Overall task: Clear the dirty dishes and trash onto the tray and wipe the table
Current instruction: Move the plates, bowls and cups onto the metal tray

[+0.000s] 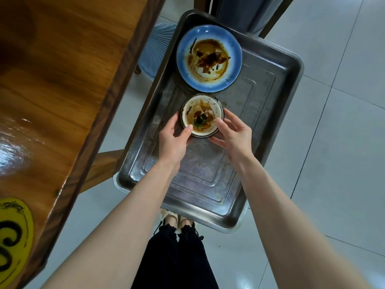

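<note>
A steel tray [270,97] stands beside the wooden table [52,80]. At its far end lies a blue-rimmed plate [209,77] smeared with brown sauce. Just in front of that plate is a small dark-walled bowl [200,105] with a white inside, brown sauce and green scraps. My left hand [174,140] grips the bowl's near-left rim, thumb curled on the edge. My right hand [233,134] grips its right side, thumb on the rim and fingers beneath. Whether the bowl rests on the tray floor or hangs just above it cannot be told.
The near half of the tray holds only smears. A yellow sticker [12,238] sits on the table's near corner, with wet glare on the wood beside it. A pale blue stool [158,46] is under the tray's far left. My feet [177,221] stand on white floor tiles.
</note>
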